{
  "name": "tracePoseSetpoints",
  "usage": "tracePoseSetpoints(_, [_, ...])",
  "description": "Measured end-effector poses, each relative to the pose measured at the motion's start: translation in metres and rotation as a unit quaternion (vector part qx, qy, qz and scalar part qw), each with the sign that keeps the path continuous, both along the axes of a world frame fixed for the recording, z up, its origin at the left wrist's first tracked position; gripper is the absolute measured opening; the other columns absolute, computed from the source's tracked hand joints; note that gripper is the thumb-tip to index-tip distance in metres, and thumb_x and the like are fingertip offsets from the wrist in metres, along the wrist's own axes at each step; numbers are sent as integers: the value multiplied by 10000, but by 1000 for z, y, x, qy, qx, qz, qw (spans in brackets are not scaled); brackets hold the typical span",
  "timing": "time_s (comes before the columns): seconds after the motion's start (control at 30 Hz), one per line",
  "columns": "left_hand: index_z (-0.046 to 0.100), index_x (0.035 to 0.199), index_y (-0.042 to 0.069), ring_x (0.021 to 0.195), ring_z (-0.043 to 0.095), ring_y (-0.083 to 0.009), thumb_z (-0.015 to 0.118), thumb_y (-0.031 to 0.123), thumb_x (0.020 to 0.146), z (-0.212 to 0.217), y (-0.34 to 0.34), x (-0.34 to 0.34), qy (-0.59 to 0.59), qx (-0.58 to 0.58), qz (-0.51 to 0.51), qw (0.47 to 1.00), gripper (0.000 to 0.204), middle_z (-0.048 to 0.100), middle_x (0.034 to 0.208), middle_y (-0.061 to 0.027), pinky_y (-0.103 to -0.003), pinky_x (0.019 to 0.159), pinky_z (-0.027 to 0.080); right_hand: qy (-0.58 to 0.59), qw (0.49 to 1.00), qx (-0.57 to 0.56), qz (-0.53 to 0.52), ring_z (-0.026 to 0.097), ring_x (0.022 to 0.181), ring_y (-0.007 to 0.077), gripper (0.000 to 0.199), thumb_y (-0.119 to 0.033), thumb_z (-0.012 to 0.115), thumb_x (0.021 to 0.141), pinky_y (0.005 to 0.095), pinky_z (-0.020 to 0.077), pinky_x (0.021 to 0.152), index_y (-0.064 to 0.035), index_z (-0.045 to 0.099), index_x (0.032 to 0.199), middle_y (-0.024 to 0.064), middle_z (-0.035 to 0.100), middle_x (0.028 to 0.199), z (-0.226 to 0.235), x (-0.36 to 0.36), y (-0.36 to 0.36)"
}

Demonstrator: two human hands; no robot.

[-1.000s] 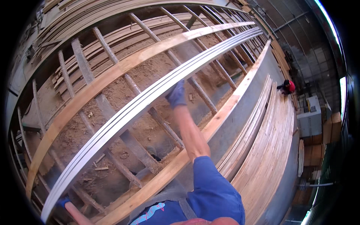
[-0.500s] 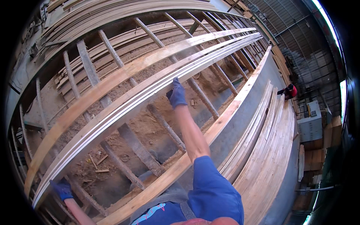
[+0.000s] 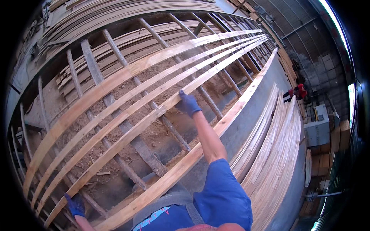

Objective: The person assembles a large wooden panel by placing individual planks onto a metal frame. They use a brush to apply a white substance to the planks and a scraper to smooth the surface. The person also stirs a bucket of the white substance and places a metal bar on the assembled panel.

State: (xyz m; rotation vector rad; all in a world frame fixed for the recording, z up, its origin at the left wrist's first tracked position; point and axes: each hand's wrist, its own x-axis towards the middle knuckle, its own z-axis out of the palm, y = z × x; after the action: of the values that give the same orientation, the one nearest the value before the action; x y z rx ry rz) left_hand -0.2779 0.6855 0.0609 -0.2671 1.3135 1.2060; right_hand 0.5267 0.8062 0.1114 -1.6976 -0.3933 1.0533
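Note:
My right hand point(image 3: 187, 103), in a blue glove, is closed on the near edge of a long wooden strip point(image 3: 135, 131) at about its middle. My left hand point(image 3: 76, 205), also gloved, grips the same strip close to its near left end. Beyond it lie two more narrow strips, the middle strip point(image 3: 115, 123) and the farther strip point(image 3: 96, 121), with gaps between them. A wider board point(image 3: 127, 73) lies past these. All rest across the metal bars point(image 3: 175, 129) of a long rack; the undersides of both hands are hidden.
A thick light board point(image 3: 192, 158) runs along the rack's near side, between my body and the strips. Sawdust and offcuts lie below the bars. Stacked boards point(image 3: 269, 154) are at my right; more timber point(image 3: 115, 15) lies beyond the rack. A person in red point(image 3: 298, 91) is farther right.
The narrow strips, side by side before, are now spread apart. Both hands have come slightly nearer and to the right with the nearest strip, which has turned flat. The person in red has shifted.

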Motion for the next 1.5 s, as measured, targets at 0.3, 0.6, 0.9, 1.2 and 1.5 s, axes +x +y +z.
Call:
tracePoseSetpoints(0.3, [507, 1375, 133, 1035, 647, -265, 414, 501, 993, 136, -39, 87, 163, 64, -289, 941, 539, 636, 1223, -93, -378, 878, 517, -95, 973, -89, 190, 676, 616, 246, 439, -439, 648, 889, 340, 513, 530, -7, 657, 970, 148, 693, 759, -2, 20, 89])
tracePoseSetpoints(0.6, [507, 1349, 38, 989, 684, -230, 357, 314, 1043, 208, -160, 92, 206, 152, -181, 950, 438, 664, 1184, -134, -340, 812, 566, -475, 834, 14, 279, 658, 907, 237, 397, -279, 596, 936, 357, 529, 734, -55, 586, 1264, 101, 692, 1014, -52, 106, 32])
tracePoseSetpoints(0.9, [558, 1311, 47, 1025, 667, -235, 491, 389, 999, 158, -432, 83, 145, 75, 74, 984, 468, 660, 1180, -163, -370, 844, 542, -59, 980, 95, 163, 618, 979, 282, 467, -450, 474, 952, 391, 473, 844, -121, 593, 1261, 139, 655, 1135, -23, -86, 27])
tracePoseSetpoints(1.2, [608, 1240, 66, 862, 682, -199, 551, 415, 972, 58, -602, 91, 191, 50, 239, 951, 444, 692, 1060, -135, -333, 697, 563, -91, 683, 280, 668, 573, 582, 139, 419, -280, 555, 926, 234, 404, 516, -98, 570, 1303, 87, 661, 769, 136, -684, -244])
tracePoseSetpoints(1.5, [586, 1259, 82, 845, 705, -229, 569, 474, 945, 37, -826, 12, 204, 84, 569, 792, 502, 706, 1054, -109, -338, 692, 545, -236, 58, -147, 959, 629, 593, 127, 252, -307, 544, 981, 259, 462, 497, -78, 641, 1020, 56, 685, 771, -103, -962, -482])
